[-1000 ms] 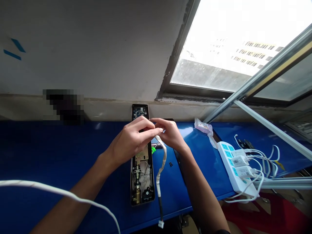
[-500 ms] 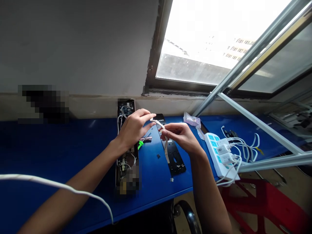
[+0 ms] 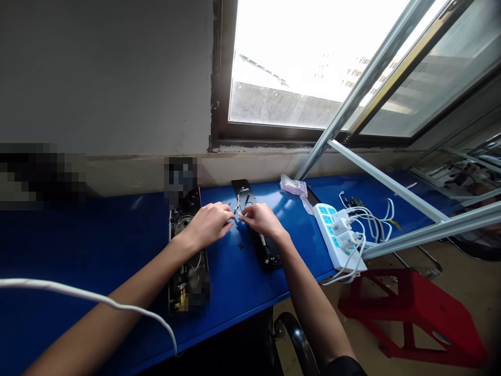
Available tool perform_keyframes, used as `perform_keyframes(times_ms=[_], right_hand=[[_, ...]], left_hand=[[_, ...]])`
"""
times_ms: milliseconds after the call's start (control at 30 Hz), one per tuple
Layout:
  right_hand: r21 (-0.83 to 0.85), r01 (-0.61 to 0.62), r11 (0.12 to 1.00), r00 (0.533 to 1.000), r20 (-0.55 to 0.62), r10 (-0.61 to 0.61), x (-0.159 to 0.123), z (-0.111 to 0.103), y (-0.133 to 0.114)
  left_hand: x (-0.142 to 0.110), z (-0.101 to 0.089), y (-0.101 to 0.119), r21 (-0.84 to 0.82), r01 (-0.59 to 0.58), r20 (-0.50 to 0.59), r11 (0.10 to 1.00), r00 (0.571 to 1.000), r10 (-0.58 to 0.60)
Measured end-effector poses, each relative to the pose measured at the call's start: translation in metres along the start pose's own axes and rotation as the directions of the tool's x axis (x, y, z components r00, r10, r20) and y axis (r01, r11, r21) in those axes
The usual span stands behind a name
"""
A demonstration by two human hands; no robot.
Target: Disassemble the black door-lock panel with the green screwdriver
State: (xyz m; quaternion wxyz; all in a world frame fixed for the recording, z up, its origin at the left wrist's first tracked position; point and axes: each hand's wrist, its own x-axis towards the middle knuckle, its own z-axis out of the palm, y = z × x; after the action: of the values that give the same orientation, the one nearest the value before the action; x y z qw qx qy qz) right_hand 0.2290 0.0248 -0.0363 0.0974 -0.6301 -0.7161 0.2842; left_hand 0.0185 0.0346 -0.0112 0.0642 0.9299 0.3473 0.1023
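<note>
The left hand (image 3: 209, 225) and right hand (image 3: 263, 219) pinch a small white cable (image 3: 237, 213) between their fingertips, a black mounting plate (image 3: 270, 259) under the right hand, the door-lock panel (image 3: 180, 222) beside the left lying open, not yet closed up

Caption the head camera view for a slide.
Left hand and right hand meet over a black metal plate on a blue bench.
</note>
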Motion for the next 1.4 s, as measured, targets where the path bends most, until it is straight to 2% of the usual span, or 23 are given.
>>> perform_keyframes(times_ms=[133,267,367,467,567,667,733,833,967,1200,1400], right_hand=[[-0.065,-0.017,0.998,1.0,-0.014,0.016,-0.001,0.002,-0.002],[-0.1,-0.019,0.995,0.998,-0.057,0.013,-0.005,-0.002,-0.002],[-0.104,-0.008,0.995,0.988,-0.154,-0.009,-0.009,-0.006,-0.007],[-0.075,0.045,0.996,0.97,-0.234,-0.061,-0.013,-0.008,-0.019],[-0.017,0.171,0.985,0.971,-0.164,-0.172,-0.014,-0.004,-0.035],[0.054,0.276,0.96,0.961,0.004,-0.277,-0.009,0.007,-0.051],[0.097,0.293,0.951,0.946,0.112,-0.303,-0.003,0.018,-0.059],[0.123,0.253,0.96,0.936,0.221,-0.275,0.006,0.035,-0.066],[0.077,0.175,0.982,0.945,0.268,-0.189,0.008,0.044,-0.072],[-0.073,0.129,0.989,0.968,0.228,-0.109,0.0,0.033,-0.079],[-0.209,0.041,0.977,0.994,0.103,-0.02,-0.002,0.039,-0.078]], left_hand=[[-0.004,0.001,0.001,0.024,-0.028,0.051,0.999,0.998,0.026],[-0.009,-0.004,0.002,0.016,-0.05,0.056,0.999,0.997,0.049],[-0.017,-0.012,-0.004,-0.031,-0.064,-0.022,0.997,0.998,0.064],[-0.03,-0.023,-0.016,-0.098,-0.035,-0.138,0.995,0.99,0.022],[-0.047,-0.035,-0.03,-0.14,0.046,-0.191,0.989,0.979,-0.072],[-0.063,-0.044,-0.041,-0.184,0.133,-0.121,0.974,0.98,-0.157],[-0.072,-0.046,-0.046,-0.209,0.158,-0.054,0.965,0.983,-0.173],[-0.08,-0.048,-0.05,-0.247,0.171,0.001,0.954,0.984,-0.177],[-0.084,-0.052,-0.054,-0.26,0.174,0.021,0.95,0.984,-0.175],[-0.089,-0.06,-0.065,-0.202,0.145,0.025,0.969,0.989,-0.143],[-0.087,-0.057,-0.064,-0.139,0.169,0.046,0.976,0.985,-0.164]])
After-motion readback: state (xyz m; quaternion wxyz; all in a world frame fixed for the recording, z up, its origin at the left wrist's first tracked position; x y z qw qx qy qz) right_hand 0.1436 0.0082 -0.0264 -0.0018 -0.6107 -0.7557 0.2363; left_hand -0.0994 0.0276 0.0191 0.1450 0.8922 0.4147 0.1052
